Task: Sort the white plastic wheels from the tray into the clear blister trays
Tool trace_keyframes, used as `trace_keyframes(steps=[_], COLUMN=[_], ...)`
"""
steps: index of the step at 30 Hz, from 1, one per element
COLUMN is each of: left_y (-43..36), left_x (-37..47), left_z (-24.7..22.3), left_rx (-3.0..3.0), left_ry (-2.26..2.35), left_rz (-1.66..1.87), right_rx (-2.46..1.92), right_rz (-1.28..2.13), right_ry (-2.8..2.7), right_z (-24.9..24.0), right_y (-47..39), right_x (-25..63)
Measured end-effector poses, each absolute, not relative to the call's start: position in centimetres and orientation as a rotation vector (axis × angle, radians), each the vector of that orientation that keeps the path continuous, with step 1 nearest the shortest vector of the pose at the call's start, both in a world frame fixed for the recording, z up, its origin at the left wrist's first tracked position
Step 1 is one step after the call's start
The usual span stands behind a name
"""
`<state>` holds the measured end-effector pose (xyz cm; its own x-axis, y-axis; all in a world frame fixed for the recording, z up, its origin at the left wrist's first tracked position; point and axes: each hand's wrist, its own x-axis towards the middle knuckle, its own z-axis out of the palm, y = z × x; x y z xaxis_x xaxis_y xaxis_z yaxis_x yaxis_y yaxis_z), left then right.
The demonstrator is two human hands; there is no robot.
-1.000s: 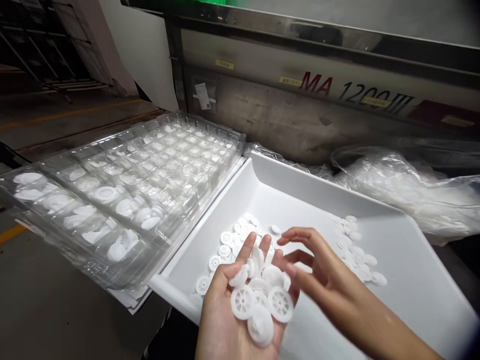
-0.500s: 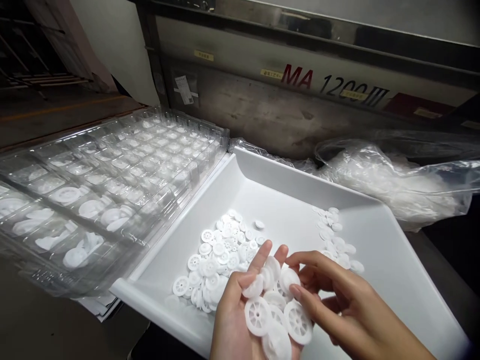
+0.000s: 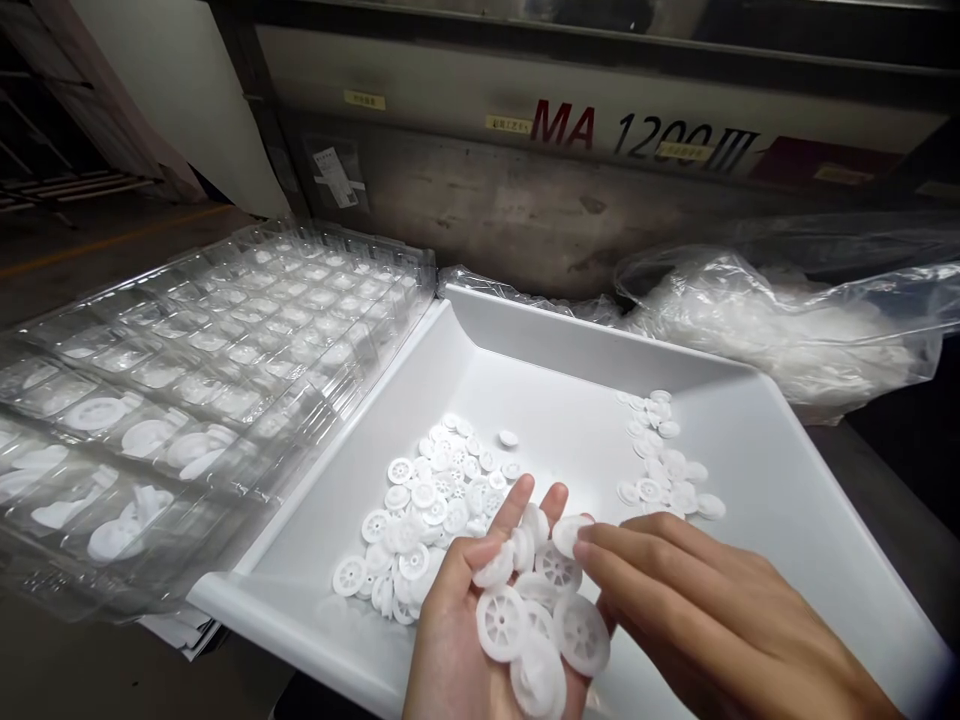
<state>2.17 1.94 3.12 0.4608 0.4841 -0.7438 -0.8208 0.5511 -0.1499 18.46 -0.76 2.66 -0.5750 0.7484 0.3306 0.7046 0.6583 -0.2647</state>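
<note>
My left hand, palm up and cupped, holds a heap of white plastic wheels, some with spokes showing. The right hand reaches over from the side, fingers together, with its fingertips on one white wheel at the edge of the heap. Its thumb is hidden behind the other fingers. Below both hands is a white scoop-shaped tray. A large pile of wheels lies in it left of my hands, and a smaller group of wheels lies near its right side.
Clear plastic compartment trays with white parts in their pockets are stacked at the left, on papers. A clear plastic bag of white material sits behind the tray's right side. A machine panel marked "MA 1200 III" stands behind.
My right hand has turned so its back faces up more, and its fingertips have shifted a wheel slightly at the heap's edge. The view has moved a little to the right.
</note>
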Motion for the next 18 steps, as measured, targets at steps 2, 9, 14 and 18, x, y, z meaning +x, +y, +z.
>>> trace_keyframes(steps=[2, 9, 14, 18], left_y=[1.9, 1.8, 1.8, 1.9], left_x=[2.0, 1.2, 0.9, 1.0], left_z=[2.4, 0.4, 1.5, 2.3], left_rx=[-0.562, -0.548, -0.545, -0.532], left_ry=[0.650, 0.518, 0.574, 0.565], left_rz=[0.851, 0.819, 0.842, 0.831], right_rx=[-1.108, -1.004, -1.011, -1.012], right_rz=[-0.015, -0.373, -0.377, -0.285], right_ry=[-2.593, -2.560, -2.559, -2.540], right_z=[2.8, 2.7, 2.6, 2.6], right_y=[-0.7, -0.6, -0.7, -0.5], right_x=[18.7, 18.4, 18.2, 18.4])
